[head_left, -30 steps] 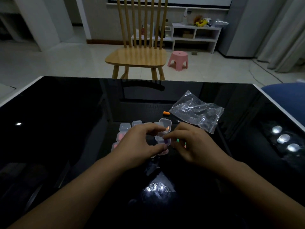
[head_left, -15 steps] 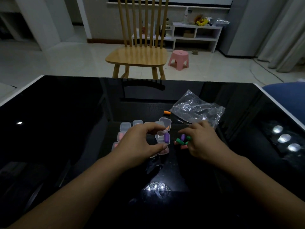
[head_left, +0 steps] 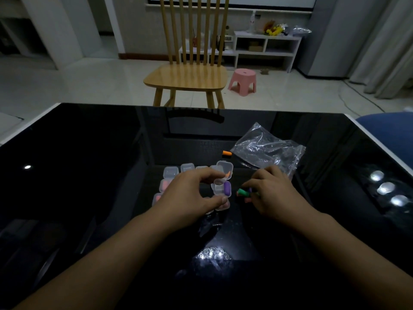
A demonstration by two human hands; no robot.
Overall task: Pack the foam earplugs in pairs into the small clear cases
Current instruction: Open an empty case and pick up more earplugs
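My left hand [head_left: 190, 195] holds a small open clear case [head_left: 218, 186] between forefinger and thumb; one purple earplug [head_left: 227, 187] lies in it. Just to its right, my right hand [head_left: 274, 193] curls its fingertips over a little pile of loose earplugs: a green one [head_left: 242, 193], a pink one [head_left: 248, 200] and a second purple one [head_left: 250, 189] that the fingers pinch. Several more clear cases [head_left: 171, 172] sit behind and left of my left hand, some with pink plugs [head_left: 165, 185]. Another open case [head_left: 225, 170] holds an orange plug.
A lone orange earplug [head_left: 226, 153] lies near a crumpled clear plastic bag [head_left: 268, 151] at the back right. All rests on a glossy black table [head_left: 89, 175]. Beyond it stand a wooden chair [head_left: 185, 77] and a pink stool [head_left: 242, 80].
My right hand left the case and moved right to the loose pile, its fingers closing on a purple plug. A purple plug now shows in the case that my left hand keeps still.
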